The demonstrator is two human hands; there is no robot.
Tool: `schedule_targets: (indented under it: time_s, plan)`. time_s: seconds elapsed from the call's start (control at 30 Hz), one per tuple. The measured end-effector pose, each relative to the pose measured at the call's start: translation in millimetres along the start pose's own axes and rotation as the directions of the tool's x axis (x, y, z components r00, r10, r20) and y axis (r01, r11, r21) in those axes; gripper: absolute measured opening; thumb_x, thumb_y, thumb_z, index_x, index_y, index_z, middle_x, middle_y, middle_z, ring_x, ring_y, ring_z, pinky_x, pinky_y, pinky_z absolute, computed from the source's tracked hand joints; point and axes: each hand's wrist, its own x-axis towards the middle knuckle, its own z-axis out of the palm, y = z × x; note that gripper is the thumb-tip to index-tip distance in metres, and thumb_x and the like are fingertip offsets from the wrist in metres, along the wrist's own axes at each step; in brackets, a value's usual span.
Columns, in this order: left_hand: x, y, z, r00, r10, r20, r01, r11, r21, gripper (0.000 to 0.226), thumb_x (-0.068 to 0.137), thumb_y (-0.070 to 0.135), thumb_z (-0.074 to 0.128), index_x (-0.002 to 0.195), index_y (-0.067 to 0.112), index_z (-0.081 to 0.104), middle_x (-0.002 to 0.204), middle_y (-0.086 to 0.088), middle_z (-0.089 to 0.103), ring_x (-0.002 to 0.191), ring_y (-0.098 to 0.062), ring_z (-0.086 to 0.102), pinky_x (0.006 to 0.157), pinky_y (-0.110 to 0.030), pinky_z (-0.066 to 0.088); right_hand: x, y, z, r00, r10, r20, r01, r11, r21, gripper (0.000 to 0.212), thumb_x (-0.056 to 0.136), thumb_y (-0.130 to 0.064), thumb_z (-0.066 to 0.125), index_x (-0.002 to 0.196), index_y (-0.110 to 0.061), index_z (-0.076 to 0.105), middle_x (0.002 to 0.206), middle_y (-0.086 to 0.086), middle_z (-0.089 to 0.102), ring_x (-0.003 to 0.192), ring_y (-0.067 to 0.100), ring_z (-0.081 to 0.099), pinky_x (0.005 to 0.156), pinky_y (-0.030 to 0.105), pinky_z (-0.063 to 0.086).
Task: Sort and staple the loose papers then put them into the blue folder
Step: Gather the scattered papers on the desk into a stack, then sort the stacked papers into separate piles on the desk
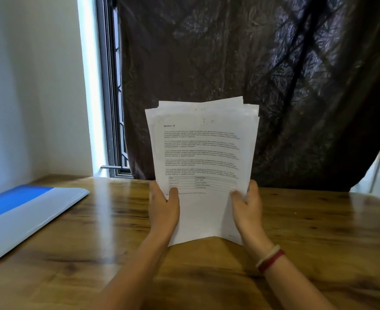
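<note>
A stack of several printed papers [203,153] stands upright above the wooden table, its lower edge near the tabletop. The top sheet reads "Section 10" with text blocks and a small table. My left hand [164,205] grips the stack's lower left edge, thumb on the front. My right hand [247,205] grips the lower right edge in the same way. The sheets' top edges are uneven and fanned. The blue folder [21,211] lies flat at the table's left, blue and pale grey. No stapler shows in view.
The wooden table [318,231] stretches across the view. A dark curtain [251,63] hangs behind it, covering most of a barred window [112,97]. A white wall stands at the left.
</note>
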Motion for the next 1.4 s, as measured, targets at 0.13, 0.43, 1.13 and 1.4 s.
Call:
schedule_targets:
  time_s: [0.13, 0.43, 1.13, 1.4]
  plan:
    - [-3, -10, 3, 0.999, 0.046, -0.023, -0.045, 0.998, 0.049, 0.031, 0.095, 0.014, 0.052, 0.118, 0.029, 0.037, 0.118, 0.003, 0.057, 0.102, -0.017, 0.057, 0.075, -0.029, 0.045, -4, 3, 5, 0.997, -0.082, 0.006, 0.082, 0.995, -0.064, 0.028, 0.095, -0.012, 0.057, 0.114, -0.024, 0.040, 0.098, -0.023, 0.049, 0.087, -0.008, 0.051, 0.058, 0.002, 0.044]
    - [-8, -14, 7, 0.993, 0.108, -0.044, -0.101, 0.986, 0.132, 0.019, 0.098, 0.010, 0.046, 0.112, 0.018, 0.038, 0.116, -0.003, 0.058, 0.092, -0.014, 0.055, 0.066, -0.022, 0.044, -1, 11, 2, 1.000, -0.003, -0.010, 0.003, 0.999, 0.032, 0.021, 0.100, -0.017, 0.048, 0.118, -0.028, 0.045, 0.101, -0.018, 0.054, 0.093, 0.002, 0.057, 0.080, 0.023, 0.053]
    - [0, -32, 5, 0.992, 0.126, 0.003, -0.124, 0.978, 0.169, 0.021, 0.099, 0.009, 0.044, 0.119, 0.012, 0.039, 0.119, -0.006, 0.056, 0.099, -0.019, 0.054, 0.066, -0.016, 0.041, 3, 24, 0, 0.993, 0.116, 0.030, -0.113, 0.991, -0.077, 0.042, 0.095, -0.001, 0.052, 0.134, -0.013, 0.045, 0.115, -0.003, 0.053, 0.105, 0.010, 0.049, 0.087, 0.024, 0.044]
    - [-4, -22, 7, 0.989, 0.140, 0.042, -0.145, 0.978, 0.149, 0.021, 0.100, 0.009, 0.043, 0.113, 0.022, 0.033, 0.120, 0.002, 0.052, 0.101, -0.014, 0.053, 0.069, -0.014, 0.043, 6, 20, -1, 0.992, 0.127, -0.002, -0.127, 0.988, -0.087, 0.042, 0.094, -0.001, 0.054, 0.133, -0.012, 0.045, 0.114, -0.004, 0.052, 0.106, 0.010, 0.048, 0.089, 0.025, 0.042]
